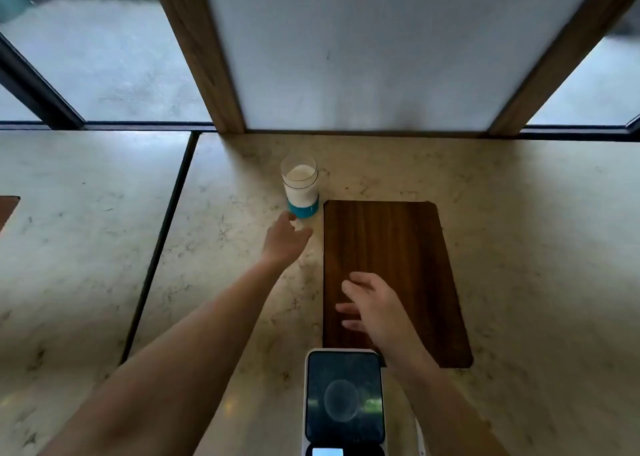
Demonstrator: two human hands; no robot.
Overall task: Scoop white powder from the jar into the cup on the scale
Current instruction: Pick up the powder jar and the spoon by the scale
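A clear jar [300,187] with a blue base stands open on the marble counter, nearly full of white powder. My left hand [284,240] reaches out just in front of the jar's base, fingers curled. A small white patch shows at its fingertips, and I cannot tell whether it is something held. My right hand [372,305] hovers over a dark wooden inlay [408,247], fingers spread and holding nothing. The scale [344,400] sits at the near edge with a dark glass platform. A faint round outline on the platform looks like a clear cup [341,400] seen from above.
A wood-framed frosted panel [381,50] rises at the back of the counter, with windows either side. A dark seam [159,247] splits the counter on the left. A thin white object [420,436] lies beside the scale, partly hidden by my right arm.
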